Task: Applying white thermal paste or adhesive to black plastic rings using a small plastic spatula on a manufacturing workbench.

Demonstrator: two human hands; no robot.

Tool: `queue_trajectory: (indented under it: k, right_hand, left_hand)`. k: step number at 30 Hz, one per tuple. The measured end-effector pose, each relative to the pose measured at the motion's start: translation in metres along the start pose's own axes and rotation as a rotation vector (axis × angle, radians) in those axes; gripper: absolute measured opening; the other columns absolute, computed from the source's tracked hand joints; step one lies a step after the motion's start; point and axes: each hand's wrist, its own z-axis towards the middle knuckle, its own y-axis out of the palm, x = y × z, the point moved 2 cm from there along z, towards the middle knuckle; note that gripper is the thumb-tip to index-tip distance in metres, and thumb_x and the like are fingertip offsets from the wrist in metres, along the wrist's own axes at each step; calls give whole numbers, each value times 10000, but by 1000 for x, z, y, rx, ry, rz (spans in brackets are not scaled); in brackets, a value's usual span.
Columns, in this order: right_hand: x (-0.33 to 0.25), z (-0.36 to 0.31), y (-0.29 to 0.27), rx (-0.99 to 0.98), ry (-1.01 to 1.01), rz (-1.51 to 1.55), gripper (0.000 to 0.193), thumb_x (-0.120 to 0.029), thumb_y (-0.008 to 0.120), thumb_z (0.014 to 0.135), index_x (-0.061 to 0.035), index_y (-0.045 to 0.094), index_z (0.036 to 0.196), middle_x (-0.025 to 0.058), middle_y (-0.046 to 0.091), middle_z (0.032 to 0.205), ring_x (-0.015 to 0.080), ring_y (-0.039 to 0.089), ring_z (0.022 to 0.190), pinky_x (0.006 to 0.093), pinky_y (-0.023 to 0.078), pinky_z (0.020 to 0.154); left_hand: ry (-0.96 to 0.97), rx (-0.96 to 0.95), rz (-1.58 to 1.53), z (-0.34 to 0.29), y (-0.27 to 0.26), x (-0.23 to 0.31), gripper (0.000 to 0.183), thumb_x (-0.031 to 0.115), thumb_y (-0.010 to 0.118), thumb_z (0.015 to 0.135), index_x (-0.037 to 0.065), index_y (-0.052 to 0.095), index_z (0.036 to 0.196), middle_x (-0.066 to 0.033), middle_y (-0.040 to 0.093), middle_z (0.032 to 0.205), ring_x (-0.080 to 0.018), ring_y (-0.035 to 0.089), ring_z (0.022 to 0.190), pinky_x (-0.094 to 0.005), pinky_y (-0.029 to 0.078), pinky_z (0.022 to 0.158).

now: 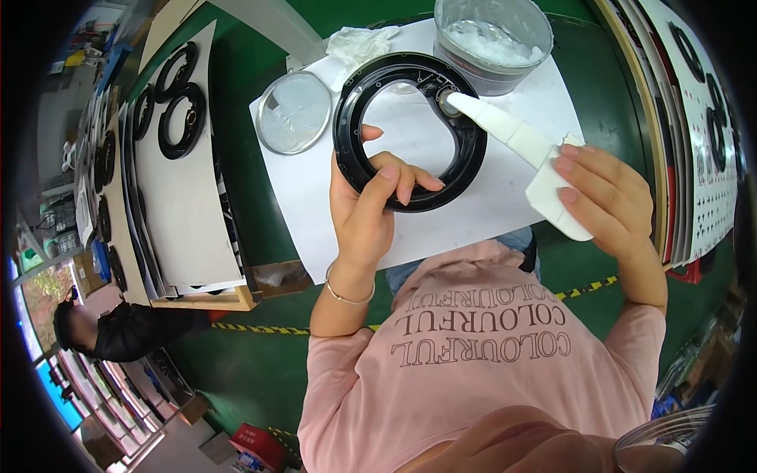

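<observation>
My left hand [367, 197] grips the lower left of a black plastic ring [347, 130], its fingers curled through the opening and over the lower edge. The ring is held over a white paper sheet [300, 201]. In my right hand [611, 197] is a white, flat spatula-like tool [505, 134] with a wide handle end. Its narrow tip reaches a small round metal-looking fitting at the ring's upper right. Just behind the ring stands a clear tub [498, 82] with a white, paste-like substance inside. A round, clear lid [293, 114] lies left of the ring.
A crumpled white tissue [359, 47] sits at the sheet's far edge, near a pale upright post [272, 27]. Racks of stacked boards [181, 229] bearing similar black rings flank me on both sides. Another person [134, 335] in dark clothes is at the far left.
</observation>
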Motion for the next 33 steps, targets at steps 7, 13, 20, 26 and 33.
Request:
queue_trajectory:
  k: [7, 13, 20, 26, 33]
  right_hand:
    - [-5, 4, -3, -42, -55, -20, 173, -86, 603, 668, -27, 586, 829, 113, 619, 859, 254, 614, 773, 290, 505, 641]
    - [4, -2, -9, -84, 104, 45, 166, -21, 563, 681, -5, 581, 845, 145, 621, 859, 283, 616, 781, 303, 504, 644]
    - [13, -7, -5, 34, 306, 274, 169, 88, 465, 753, 72, 511, 914, 242, 598, 849, 343, 612, 766, 367, 498, 681]
    - [10, -8, -1, 135, 369, 313, 329, 155, 420, 596, 63, 562, 878, 191, 621, 831, 283, 628, 743, 295, 497, 650]
    - [5, -6, -2, 32, 335, 272, 171, 94, 479, 754, 62, 517, 918, 236, 603, 842, 321, 618, 762, 334, 494, 671]
  left_hand:
    - [-11, 13, 20, 0, 0, 0, 331, 20, 386, 828, 28, 308, 1149, -54, 425, 582, -253, 578, 631, -375, 461, 687]
    - [11, -14, 36, 1, 0, 0, 324, 28, 386, 836, 33, 300, 1149, -55, 429, 581, -252, 581, 638, -368, 458, 689]
    - [19, -30, 84, 0, 2, 2, 319, 21, 385, 839, 28, 286, 1142, -52, 428, 582, -251, 589, 657, -360, 455, 699]
    - [25, -35, 124, 0, 2, 2, 312, 19, 391, 843, 24, 282, 1135, -48, 430, 586, -251, 593, 670, -352, 454, 699]
    - [34, -47, 116, -1, 2, 1, 317, 11, 389, 848, 27, 277, 1143, -44, 430, 591, -242, 589, 669, -352, 450, 707]
